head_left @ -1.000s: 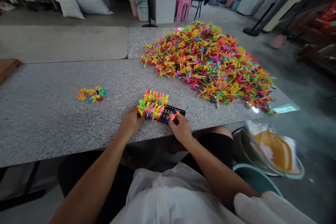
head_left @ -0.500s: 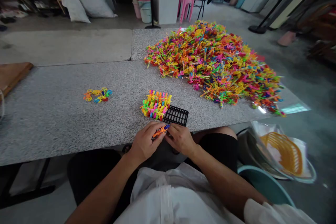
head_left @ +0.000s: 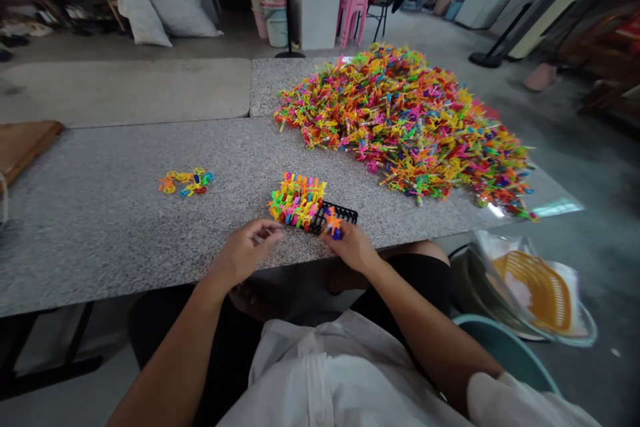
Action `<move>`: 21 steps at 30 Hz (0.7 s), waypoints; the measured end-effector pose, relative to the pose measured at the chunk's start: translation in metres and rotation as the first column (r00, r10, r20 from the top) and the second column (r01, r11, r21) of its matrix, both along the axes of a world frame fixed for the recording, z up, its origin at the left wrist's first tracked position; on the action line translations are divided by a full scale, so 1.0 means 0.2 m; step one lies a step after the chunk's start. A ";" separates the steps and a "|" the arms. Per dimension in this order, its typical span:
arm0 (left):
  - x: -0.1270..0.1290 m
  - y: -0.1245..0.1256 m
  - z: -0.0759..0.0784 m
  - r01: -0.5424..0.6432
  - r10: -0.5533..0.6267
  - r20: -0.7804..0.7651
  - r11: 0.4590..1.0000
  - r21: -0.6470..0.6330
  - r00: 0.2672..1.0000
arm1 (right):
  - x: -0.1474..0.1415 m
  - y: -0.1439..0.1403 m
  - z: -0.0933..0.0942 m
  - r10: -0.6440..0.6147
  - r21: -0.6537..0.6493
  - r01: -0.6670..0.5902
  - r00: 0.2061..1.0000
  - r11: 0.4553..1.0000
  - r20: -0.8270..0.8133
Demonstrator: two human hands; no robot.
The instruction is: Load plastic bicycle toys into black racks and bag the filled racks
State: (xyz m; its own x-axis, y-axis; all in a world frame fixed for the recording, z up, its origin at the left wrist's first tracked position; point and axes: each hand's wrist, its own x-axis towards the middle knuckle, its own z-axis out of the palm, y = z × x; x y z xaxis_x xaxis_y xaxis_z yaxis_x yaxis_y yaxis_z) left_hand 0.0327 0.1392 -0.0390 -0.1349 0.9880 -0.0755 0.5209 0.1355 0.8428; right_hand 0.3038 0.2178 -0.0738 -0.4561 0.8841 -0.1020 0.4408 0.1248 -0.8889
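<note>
Between the fingertips of my right hand (head_left: 350, 245) is a small orange and purple plastic toy (head_left: 333, 223), held over the near edge of a black slotted rack (head_left: 346, 215). Small bright plastic toys (head_left: 297, 200) fill the left part of that rack in close rows. My left hand (head_left: 251, 248) is at the table's front edge, left of the rack, with its fingers curved, thumb and fingertips apart, and nothing visible in them. Farther left lies a loose little group of coloured plastic pieces (head_left: 187, 181).
A large heap of similar coloured toys (head_left: 405, 123) covers the right of the speckled stone table (head_left: 115, 227). A brown wooden board (head_left: 27, 143) lies at the left edge. Right of my knee stand a teal bucket (head_left: 505, 347) and a yellow basket (head_left: 537, 287).
My hands have parted. The left moved away leftward and let go of the orange and purple toy; the right carried it up and forward to the rack.
</note>
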 end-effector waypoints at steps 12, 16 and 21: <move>-0.09 0.26 -0.29 -0.086 0.080 -0.238 0.996 -0.012 0.968 | -0.22 0.09 -0.05 -0.152 0.251 0.051 0.902 0.967 0.403; -0.10 0.29 -0.32 -0.092 0.076 -0.393 0.996 -0.021 0.916 | -0.24 0.09 -0.04 -0.128 0.263 0.001 0.876 0.965 0.465; -0.10 0.31 -0.35 -0.063 0.067 -0.442 0.998 0.023 0.894 | -0.24 0.09 -0.03 -0.115 0.285 -0.038 0.857 0.958 0.502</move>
